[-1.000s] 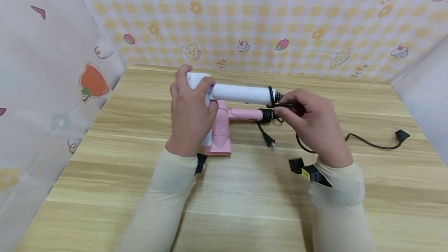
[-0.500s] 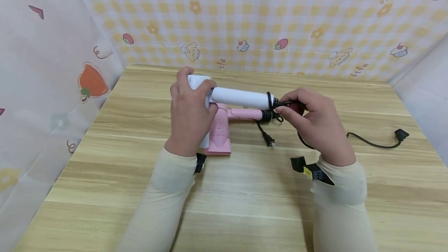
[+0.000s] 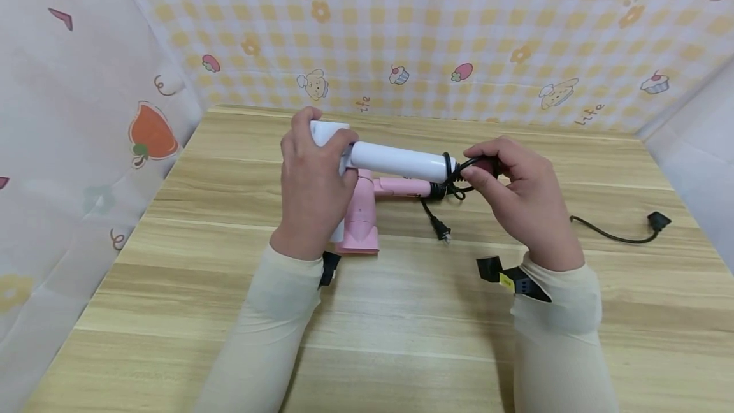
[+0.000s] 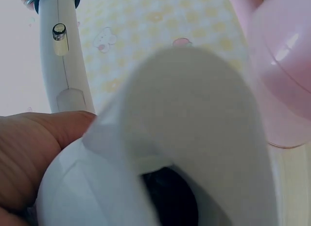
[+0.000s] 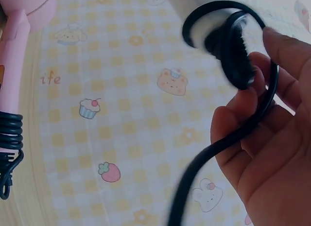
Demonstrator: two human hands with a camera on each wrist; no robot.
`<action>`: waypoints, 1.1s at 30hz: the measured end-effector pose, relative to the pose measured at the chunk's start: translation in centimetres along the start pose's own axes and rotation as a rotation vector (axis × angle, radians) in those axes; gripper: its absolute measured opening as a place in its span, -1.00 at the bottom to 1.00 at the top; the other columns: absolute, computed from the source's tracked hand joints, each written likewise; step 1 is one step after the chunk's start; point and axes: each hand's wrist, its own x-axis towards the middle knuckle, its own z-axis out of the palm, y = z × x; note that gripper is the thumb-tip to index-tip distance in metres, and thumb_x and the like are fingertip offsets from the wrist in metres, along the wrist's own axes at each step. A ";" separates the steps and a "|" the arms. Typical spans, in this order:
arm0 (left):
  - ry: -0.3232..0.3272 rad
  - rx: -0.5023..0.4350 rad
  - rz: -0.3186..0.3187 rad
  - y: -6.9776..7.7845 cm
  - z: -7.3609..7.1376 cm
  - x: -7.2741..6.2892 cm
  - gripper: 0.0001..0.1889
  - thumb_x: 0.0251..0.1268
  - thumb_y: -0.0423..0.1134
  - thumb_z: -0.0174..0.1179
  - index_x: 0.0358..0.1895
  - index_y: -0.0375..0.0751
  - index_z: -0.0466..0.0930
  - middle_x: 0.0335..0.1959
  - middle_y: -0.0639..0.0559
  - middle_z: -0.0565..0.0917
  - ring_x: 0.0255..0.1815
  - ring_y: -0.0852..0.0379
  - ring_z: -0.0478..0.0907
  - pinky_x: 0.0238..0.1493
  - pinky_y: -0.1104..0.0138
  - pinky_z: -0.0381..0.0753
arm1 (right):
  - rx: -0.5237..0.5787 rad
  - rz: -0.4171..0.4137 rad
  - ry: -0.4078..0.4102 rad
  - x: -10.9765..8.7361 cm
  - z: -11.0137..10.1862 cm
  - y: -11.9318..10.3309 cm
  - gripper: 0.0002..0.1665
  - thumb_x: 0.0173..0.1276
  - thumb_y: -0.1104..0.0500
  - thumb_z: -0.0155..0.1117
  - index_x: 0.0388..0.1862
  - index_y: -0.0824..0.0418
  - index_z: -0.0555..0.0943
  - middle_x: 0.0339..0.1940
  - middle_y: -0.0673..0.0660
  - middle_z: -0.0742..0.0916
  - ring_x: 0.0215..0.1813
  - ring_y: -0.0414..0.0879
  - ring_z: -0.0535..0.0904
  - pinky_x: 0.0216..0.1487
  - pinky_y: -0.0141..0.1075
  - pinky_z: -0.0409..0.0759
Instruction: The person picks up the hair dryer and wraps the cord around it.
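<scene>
My left hand (image 3: 312, 190) grips the head of a white hair dryer (image 3: 401, 161), its handle pointing right and dipping slightly. In the left wrist view the dryer's wide nozzle (image 4: 194, 99) fills the middle. My right hand (image 3: 516, 202) pinches the dryer's black power cord (image 5: 265, 99) between thumb and fingers, just past the handle's end. One turn of cord lies around the handle end, and a further loop runs through the fingers. Partly beneath the white dryer, a pink hair dryer (image 3: 361, 212) lies on the table, its cord (image 5: 10, 129) coiled around its handle.
The pink dryer's plug (image 3: 440, 230) lies in front of its handle. Another black plug (image 3: 658, 220) rests at the table's right, its cord passing behind my right wrist. A checked cloth (image 3: 401, 37) hangs along the back edge of the wooden table (image 3: 401, 336).
The white dryer's handle end has dipped from nearly level. My right hand has moved slightly right, and the cord stretch seen below it earlier is out of sight.
</scene>
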 end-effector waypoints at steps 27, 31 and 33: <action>0.015 -0.069 0.127 0.5 -0.7 0.2 -0.63 -0.12 -0.48 0.44 -0.16 -0.06 0.75 0.26 -0.25 0.34 0.09 -0.37 0.35 -0.03 -0.08 0.52 | 0.094 0.198 -0.082 -0.2 -0.4 0.6 -0.75 0.53 0.19 0.12 0.01 0.25 0.68 -0.25 0.05 0.70 -0.33 -0.14 0.54 -0.30 -0.44 0.50; 0.004 -0.086 0.132 0.5 -0.8 0.2 -0.63 -0.13 -0.49 0.44 -0.17 -0.05 0.75 0.26 -0.23 0.34 0.08 -0.36 0.36 -0.06 -0.07 0.52 | 0.107 0.236 -0.128 -0.4 -0.5 0.9 -0.74 0.53 0.16 0.12 0.03 0.19 0.69 -0.28 0.02 0.70 -0.32 -0.12 0.58 -0.29 -0.43 0.55; 0.003 -0.094 0.125 0.5 -0.9 0.1 -0.62 -0.14 -0.49 0.44 -0.18 -0.05 0.75 0.26 -0.23 0.34 0.08 -0.35 0.35 -0.06 -0.06 0.52 | 0.117 0.251 -0.143 -0.4 -0.5 1.1 -0.74 0.52 0.15 0.13 0.03 0.16 0.70 -0.26 0.01 0.72 -0.29 -0.12 0.58 -0.28 -0.42 0.56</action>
